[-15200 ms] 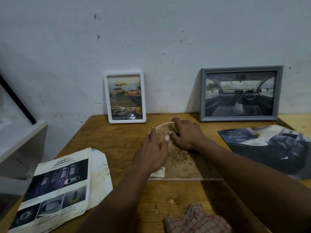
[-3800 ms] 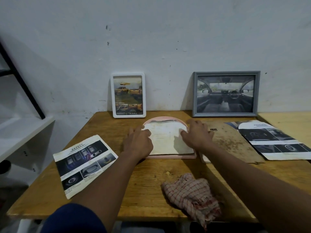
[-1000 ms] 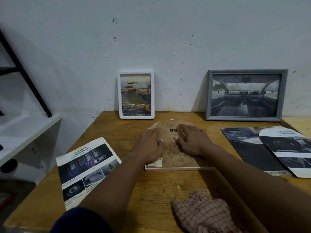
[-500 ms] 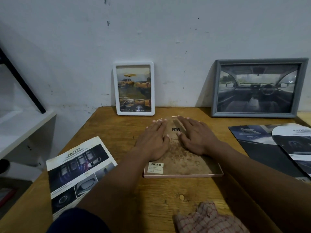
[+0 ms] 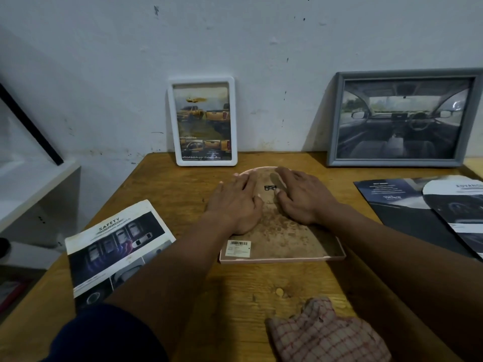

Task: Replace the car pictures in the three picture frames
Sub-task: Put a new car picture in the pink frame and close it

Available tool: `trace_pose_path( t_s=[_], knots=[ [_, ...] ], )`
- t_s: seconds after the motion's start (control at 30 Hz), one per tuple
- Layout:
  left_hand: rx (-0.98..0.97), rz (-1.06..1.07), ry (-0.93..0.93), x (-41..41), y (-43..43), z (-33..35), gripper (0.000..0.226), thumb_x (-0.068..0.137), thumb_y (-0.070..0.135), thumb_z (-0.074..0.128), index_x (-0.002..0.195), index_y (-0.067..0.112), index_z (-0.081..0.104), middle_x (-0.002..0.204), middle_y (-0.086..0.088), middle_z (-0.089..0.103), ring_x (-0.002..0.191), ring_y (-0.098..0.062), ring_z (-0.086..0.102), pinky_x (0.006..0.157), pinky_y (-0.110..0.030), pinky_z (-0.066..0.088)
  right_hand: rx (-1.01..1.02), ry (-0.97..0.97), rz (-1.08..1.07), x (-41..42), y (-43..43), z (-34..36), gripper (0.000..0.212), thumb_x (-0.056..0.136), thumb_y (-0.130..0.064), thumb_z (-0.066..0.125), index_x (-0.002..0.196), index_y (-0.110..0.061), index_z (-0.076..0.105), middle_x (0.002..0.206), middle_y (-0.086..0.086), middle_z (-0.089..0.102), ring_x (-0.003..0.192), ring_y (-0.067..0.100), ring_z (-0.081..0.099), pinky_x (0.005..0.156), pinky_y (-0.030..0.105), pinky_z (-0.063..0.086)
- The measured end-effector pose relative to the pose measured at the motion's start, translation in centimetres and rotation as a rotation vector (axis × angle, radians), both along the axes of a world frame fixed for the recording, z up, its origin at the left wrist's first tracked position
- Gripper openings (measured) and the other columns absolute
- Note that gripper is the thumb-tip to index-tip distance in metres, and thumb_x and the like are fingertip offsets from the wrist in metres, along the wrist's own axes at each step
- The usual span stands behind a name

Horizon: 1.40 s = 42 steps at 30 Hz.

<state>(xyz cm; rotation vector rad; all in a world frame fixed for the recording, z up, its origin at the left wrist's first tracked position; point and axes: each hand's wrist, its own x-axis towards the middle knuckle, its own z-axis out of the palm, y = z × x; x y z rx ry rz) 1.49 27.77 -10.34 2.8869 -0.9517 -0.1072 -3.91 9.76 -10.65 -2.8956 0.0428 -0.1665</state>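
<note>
A pink arch-topped picture frame (image 5: pixel 283 258) lies face down in the middle of the wooden table (image 5: pixel 235 283), its stained brown backing board (image 5: pixel 282 233) fitted in it and facing up. My left hand (image 5: pixel 236 202) and my right hand (image 5: pixel 304 197) press flat on the board's upper half, either side of a small metal hanger (image 5: pixel 270 188). A white frame (image 5: pixel 203 121) with yellow pickup pictures and a grey frame (image 5: pixel 402 117) with a car interior picture lean against the wall behind.
A "Safety" car brochure page (image 5: pixel 117 246) lies at the left. Dark car brochure sheets (image 5: pixel 423 210) with an arch-cut print (image 5: pixel 460 202) on them lie at the right. A checked cloth (image 5: pixel 326 333) lies at the near edge. A white shelf (image 5: pixel 34 189) stands left of the table.
Since 3.8 s ago the backing board has gone from beside the frame onto the picture inside it. Over the last second both hands have flattened onto the board.
</note>
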Motion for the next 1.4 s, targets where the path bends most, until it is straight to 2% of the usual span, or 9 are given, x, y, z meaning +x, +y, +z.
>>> trace_pose_path(
  t_s=[0.13, 0.23, 0.57, 0.8, 0.93, 1.03, 1.13, 1.23, 1.4],
  knots=[
    [-0.068, 0.024, -0.085, -1.5, 0.3, 0.7, 0.069, 0.106, 0.047, 0.032, 0.163, 0.025, 0.001, 0.169, -0.004, 0.018, 0.155, -0.025, 0.015, 0.123, -0.048, 0.016, -0.009, -0.163, -0.075, -1.5, 0.7, 0.7, 0.055, 0.101, -0.045, 0.035, 0.15, -0.022, 0.024, 0.146, 0.011, 0.049, 0.136, 0.027, 0.041, 0.111, 0.045, 0.031],
    [-0.135, 0.006, -0.03, -3.0, 1.0, 0.2, 0.065, 0.107, 0.048, 0.033, 0.163, 0.025, 0.011, 0.168, -0.001, 0.022, 0.154, -0.024, 0.02, 0.121, -0.048, 0.02, -0.066, -0.067, -0.046, -3.3, 1.0, 0.2, 0.053, 0.103, -0.049, 0.027, 0.148, -0.023, 0.03, 0.148, 0.008, 0.046, 0.136, 0.027, 0.04, 0.108, 0.048, 0.033],
    [-0.287, 0.058, 0.089, -2.7, 1.0, -0.6, 0.077, 0.102, 0.05, 0.043, 0.164, 0.021, 0.006, 0.169, -0.006, 0.019, 0.154, -0.026, 0.017, 0.123, -0.047, 0.023, -0.106, -0.183, -0.379, -4.7, 1.7, -0.2, 0.055, 0.094, -0.056, 0.032, 0.133, -0.018, 0.04, 0.125, 0.014, 0.055, 0.113, 0.03, 0.046, 0.093, 0.046, 0.036],
    [-0.287, 0.071, 0.091, -3.8, 0.2, -0.4, 0.093, 0.093, 0.073, 0.043, 0.163, 0.03, -0.002, 0.17, 0.0, 0.014, 0.156, -0.024, 0.011, 0.124, -0.054, 0.006, 0.501, -0.086, -0.569, -5.9, -0.1, 2.3, 0.043, 0.092, -0.044, 0.053, 0.128, -0.023, 0.043, 0.116, 0.007, 0.062, 0.109, 0.031, 0.058, 0.098, 0.052, 0.042],
    [-0.484, 0.079, 0.263, -4.5, -2.0, 0.2, 0.094, 0.088, 0.08, 0.042, 0.161, 0.039, -0.002, 0.169, 0.004, 0.017, 0.154, -0.025, 0.018, 0.123, -0.058, 0.016, 0.88, -0.301, -0.559, -7.7, -2.5, 5.8, 0.021, 0.094, -0.027, 0.06, 0.113, -0.023, 0.054, 0.115, 0.006, 0.059, 0.094, 0.021, 0.059, 0.08, 0.041, 0.055],
    [-0.729, 0.029, 0.554, -6.0, -5.2, 2.0, 0.087, 0.089, 0.075, 0.051, 0.156, 0.053, 0.001, 0.166, 0.004, 0.025, 0.148, -0.03, 0.032, 0.114, -0.06, 0.035, 0.975, -0.462, -0.484, -9.6, -4.7, 9.8, 0.007, 0.093, -0.022, 0.058, 0.096, -0.025, 0.064, 0.103, 0.005, 0.067, 0.098, 0.025, 0.064, 0.088, 0.051, 0.056],
    [-0.879, 0.004, 0.733, -7.2, -8.3, 4.4, 0.078, 0.098, 0.055, 0.054, 0.156, 0.055, 0.002, 0.165, 0.005, 0.029, 0.147, -0.032, 0.034, 0.114, -0.062, 0.034, 1.017, -0.527, -0.406, -11.0, -5.8, 13.7, 0.013, 0.099, -0.016, 0.052, 0.099, -0.02, 0.065, 0.104, 0.012, 0.068, 0.095, 0.024, 0.067, 0.086, 0.042, 0.058],
    [-1.028, 0.054, 0.565, -6.8, -9.2, 7.8, 0.065, 0.106, 0.039, 0.044, 0.162, 0.036, 0.01, 0.162, -0.003, 0.034, 0.143, -0.03, 0.04, 0.113, -0.053, 0.037, 1.104, -0.462, -0.272, -11.1, -4.9, 15.9, 0.019, 0.103, -0.016, 0.049, 0.116, -0.011, 0.061, 0.106, 0.017, 0.068, 0.092, 0.026, 0.069, 0.085, 0.038, 0.058],
    [-1.176, 0.106, 0.524, -5.1, -4.8, 11.8, 0.068, 0.098, 0.062, 0.045, 0.155, 0.024, 0.037, 0.15, -0.005, 0.048, 0.13, -0.028, 0.05, 0.105, -0.05, 0.045, 0.998, -0.381, -0.157, -9.0, -0.8, 15.1, 0.023, 0.102, -0.027, 0.053, 0.119, -0.016, 0.062, 0.104, 0.008, 0.07, 0.094, 0.02, 0.07, 0.087, 0.039, 0.059]
  ],
)
